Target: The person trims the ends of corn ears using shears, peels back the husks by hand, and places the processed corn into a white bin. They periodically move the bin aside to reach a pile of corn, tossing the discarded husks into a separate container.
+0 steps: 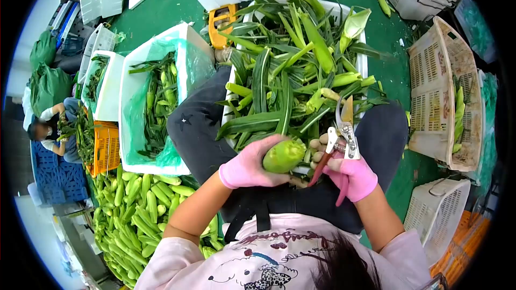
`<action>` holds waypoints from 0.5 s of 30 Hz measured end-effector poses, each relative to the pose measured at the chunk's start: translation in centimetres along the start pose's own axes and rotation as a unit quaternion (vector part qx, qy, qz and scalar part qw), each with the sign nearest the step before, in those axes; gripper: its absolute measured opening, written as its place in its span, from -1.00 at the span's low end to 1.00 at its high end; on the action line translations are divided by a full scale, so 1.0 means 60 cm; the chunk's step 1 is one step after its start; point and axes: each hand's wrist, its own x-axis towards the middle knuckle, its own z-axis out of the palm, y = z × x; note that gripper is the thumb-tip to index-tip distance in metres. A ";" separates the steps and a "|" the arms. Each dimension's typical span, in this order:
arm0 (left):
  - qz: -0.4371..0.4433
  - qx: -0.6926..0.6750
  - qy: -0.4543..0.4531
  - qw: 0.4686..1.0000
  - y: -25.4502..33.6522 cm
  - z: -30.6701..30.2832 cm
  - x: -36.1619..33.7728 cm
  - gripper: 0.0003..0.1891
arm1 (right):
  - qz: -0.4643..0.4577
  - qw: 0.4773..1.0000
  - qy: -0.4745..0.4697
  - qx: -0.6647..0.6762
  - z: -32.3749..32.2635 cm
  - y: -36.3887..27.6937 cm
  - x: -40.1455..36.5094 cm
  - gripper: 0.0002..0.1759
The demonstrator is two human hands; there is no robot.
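My left hand [248, 165], in a pink glove, is wrapped round a green ear of corn [283, 157] with its pale cut end facing up. Pruning shears [350, 140] with red handles are in my gloved right hand [356, 174]; their blades point away from me and stand apart. Both hands are over my lap, close to each other. Just beyond them, between my knees, a white tub [362, 27] is heaped with corn leaves and husks [287, 70]. Some small pale round stubs [316, 149] lie between my hands, partly hidden.
A big pile of corn ears [137, 220] lies on the left floor. Foam boxes [200, 48] lined with green plastic hold more corn. Plastic crates [430, 75] line the right side. Another person [56, 123] sits far left beside an orange crate [106, 147].
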 end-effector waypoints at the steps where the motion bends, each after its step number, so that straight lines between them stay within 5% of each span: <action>1: 0.077 0.133 0.034 0.988 -0.003 0.006 0.007 -0.43 | -0.015 0.999 -0.003 -0.049 0.006 -0.001 -0.011 -0.46; 8: 0.220 0.277 0.061 0.933 0.000 0.009 0.029 -0.29 | -0.016 0.974 0.027 -0.225 0.081 -0.033 -0.026 -0.52; 15: 0.218 0.381 0.124 0.890 -0.010 0.002 0.015 -0.22 | 0.018 0.955 -0.018 -0.295 0.089 -0.039 -0.024 -0.56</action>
